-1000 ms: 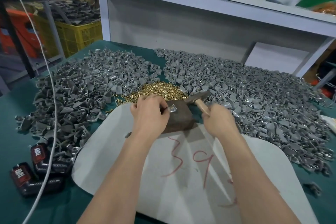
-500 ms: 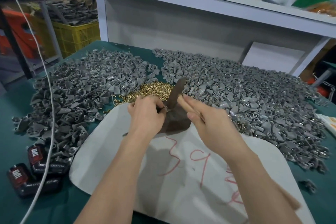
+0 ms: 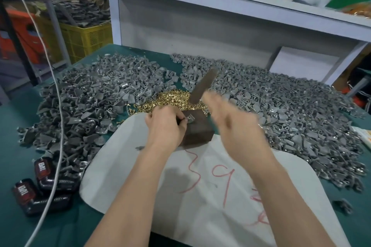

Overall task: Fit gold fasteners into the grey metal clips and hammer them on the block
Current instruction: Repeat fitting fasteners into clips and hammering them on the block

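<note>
Motion-blurred right hand (image 3: 237,126) and hammer (image 3: 202,84)

— Where was the block?
— The dark brown block (image 3: 197,132) sat at the near edge of the heap of gold fasteners (image 3: 172,100). One grey clip (image 3: 190,116) lay on its top, pinched by the left hand (image 3: 163,124).
— And the hammer?
— The hammer (image 3: 202,86) was in the air above the block, head tilted up and blurred, gripped by the right hand (image 3: 236,128).
— The rest?
— Loose clips (image 3: 96,94) lay in wide heaps on both sides of the fasteners.
</note>
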